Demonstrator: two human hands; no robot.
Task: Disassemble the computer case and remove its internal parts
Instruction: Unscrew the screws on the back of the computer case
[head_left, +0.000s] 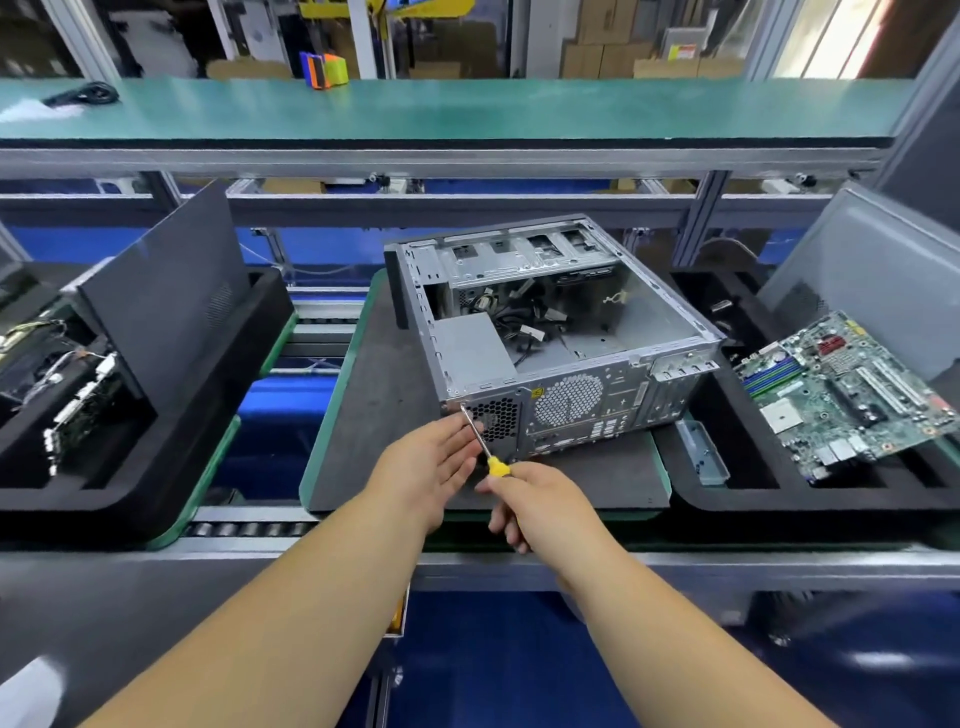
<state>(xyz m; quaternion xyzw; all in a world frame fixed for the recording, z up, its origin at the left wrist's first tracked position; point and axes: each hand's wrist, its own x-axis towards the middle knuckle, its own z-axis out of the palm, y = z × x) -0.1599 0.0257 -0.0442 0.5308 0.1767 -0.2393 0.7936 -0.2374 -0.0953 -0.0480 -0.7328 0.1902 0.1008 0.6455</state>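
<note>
An open grey computer case (613, 322) lies on its side on a dark mat (374, 374), its rear panel facing me. Inside sit a power supply box (470, 349) and loose cables (524, 317). My right hand (540, 501) grips a yellow-handled screwdriver (491, 457), whose tip meets the rear panel's upper left corner near the power supply grille. My left hand (428, 465) lies with straight fingers against the screwdriver shaft, beside the grille.
A green motherboard (841, 389) leans in a black foam tray (737, 493) at the right, with a grey side panel (872, 270) behind it. At the left, a second black tray (130, 467) holds boards and a dark panel (166, 291). A green shelf (467, 109) runs above.
</note>
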